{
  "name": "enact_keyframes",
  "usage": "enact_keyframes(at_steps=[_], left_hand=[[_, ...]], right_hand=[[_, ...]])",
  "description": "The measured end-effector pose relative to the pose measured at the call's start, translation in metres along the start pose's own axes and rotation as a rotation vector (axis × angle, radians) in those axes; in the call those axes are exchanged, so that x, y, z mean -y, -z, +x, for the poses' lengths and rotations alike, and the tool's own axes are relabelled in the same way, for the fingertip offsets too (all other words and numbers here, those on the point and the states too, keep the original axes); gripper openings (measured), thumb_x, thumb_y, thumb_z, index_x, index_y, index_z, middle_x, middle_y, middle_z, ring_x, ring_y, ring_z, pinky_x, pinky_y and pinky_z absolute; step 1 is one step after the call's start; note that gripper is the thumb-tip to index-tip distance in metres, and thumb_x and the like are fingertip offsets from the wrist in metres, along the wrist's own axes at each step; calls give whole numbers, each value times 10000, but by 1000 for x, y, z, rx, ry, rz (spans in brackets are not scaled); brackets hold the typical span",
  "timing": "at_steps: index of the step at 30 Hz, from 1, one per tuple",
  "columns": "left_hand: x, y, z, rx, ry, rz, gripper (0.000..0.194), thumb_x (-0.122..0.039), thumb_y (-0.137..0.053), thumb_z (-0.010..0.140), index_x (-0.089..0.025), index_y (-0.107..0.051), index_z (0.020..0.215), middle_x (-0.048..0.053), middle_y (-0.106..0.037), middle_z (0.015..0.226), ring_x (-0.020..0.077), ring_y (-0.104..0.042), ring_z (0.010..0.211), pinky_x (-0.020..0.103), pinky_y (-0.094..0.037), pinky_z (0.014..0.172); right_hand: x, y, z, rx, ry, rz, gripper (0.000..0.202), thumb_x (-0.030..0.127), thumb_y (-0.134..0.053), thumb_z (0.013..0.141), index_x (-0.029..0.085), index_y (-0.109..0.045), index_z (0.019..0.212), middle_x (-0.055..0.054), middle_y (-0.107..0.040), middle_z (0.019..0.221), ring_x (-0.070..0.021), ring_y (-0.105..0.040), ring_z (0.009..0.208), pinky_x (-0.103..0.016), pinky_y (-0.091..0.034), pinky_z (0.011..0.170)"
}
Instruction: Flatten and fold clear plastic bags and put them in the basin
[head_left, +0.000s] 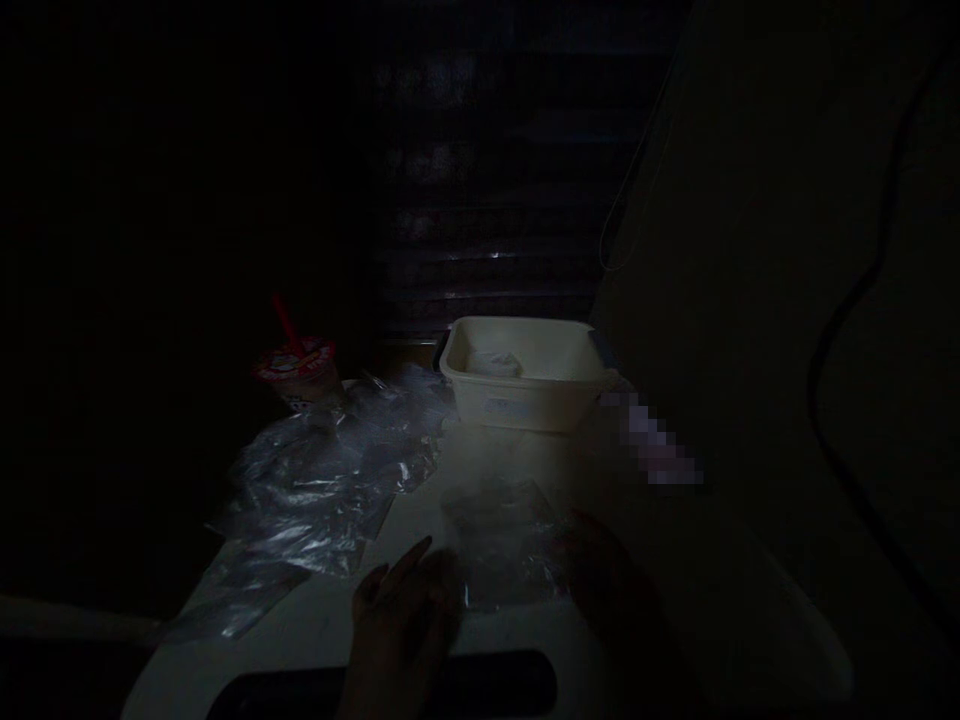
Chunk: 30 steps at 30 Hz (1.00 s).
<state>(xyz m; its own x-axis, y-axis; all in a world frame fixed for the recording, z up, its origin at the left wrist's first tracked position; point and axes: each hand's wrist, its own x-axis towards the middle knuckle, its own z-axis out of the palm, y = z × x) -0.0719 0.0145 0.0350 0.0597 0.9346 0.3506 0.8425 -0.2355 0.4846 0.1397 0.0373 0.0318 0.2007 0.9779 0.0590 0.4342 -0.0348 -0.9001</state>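
Note:
The view is very dark. A clear plastic bag [499, 545] lies flat on the pale table top, between my two hands. My left hand [409, 600] is at the bag's left edge, fingers apart and partly stretched forward; its thumb side is in shadow, and whether it touches the bag is unclear. At the bag's right edge, my right hand [604, 570] is almost lost in the dark, so its grip cannot be made out. Left of the bag spreads a loose heap of clear plastic bags [322, 480].
A cream plastic basin [525, 400] with a whitish item [495, 363] inside stands at the table's back. Behind the heap is a lidded drink cup [300, 375] with a red straw. A dark bar-shaped thing [495, 683] lies along the near edge of the table [292, 630].

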Motion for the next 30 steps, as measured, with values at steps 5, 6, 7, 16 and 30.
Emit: enact_keyframes(at_steps=[5,6,7,16,30], left_hand=[[-1,0,-1,48,-14,-12,229,-296,-419,763,-281,-552,949,12,-595,1036,214,-453,1066,440,-345,821],[-1,0,-1,56,-31,-1,230,-296,-419,764,-284,-548,954,5,-596,1035,215,-453,1065,440,-346,817],[0,0,-1,54,-42,16,236,-295,-421,763,-283,-543,964,5,-592,1042,217,-461,1057,439,-349,815],[-3,2,-1,44,-29,42,273,-275,-366,781,-264,-545,987,21,-585,1054,211,-469,1048,450,-329,839],[4,-2,-2,33,-52,123,332,-274,-369,785,-247,-469,1101,55,-526,1136,225,-415,1099,459,-338,842]], right_hand=[[1,3,1,58,-10,4,423,335,-452,690,207,-448,1093,-33,-629,922,-153,-601,794,-236,-500,661],[2,3,1,60,-10,5,423,338,-450,692,203,-449,1093,-35,-628,925,-152,-600,797,-236,-500,665],[2,2,0,48,-7,5,421,341,-450,690,201,-454,1087,-35,-629,919,-152,-599,798,-236,-499,668],[-1,2,0,9,6,0,405,333,-470,678,217,-470,1066,-20,-634,914,-159,-602,794,-234,-507,648],[-4,0,0,-23,69,7,391,327,-469,678,204,-486,1048,-53,-588,1025,-158,-579,861,-243,-482,720]])
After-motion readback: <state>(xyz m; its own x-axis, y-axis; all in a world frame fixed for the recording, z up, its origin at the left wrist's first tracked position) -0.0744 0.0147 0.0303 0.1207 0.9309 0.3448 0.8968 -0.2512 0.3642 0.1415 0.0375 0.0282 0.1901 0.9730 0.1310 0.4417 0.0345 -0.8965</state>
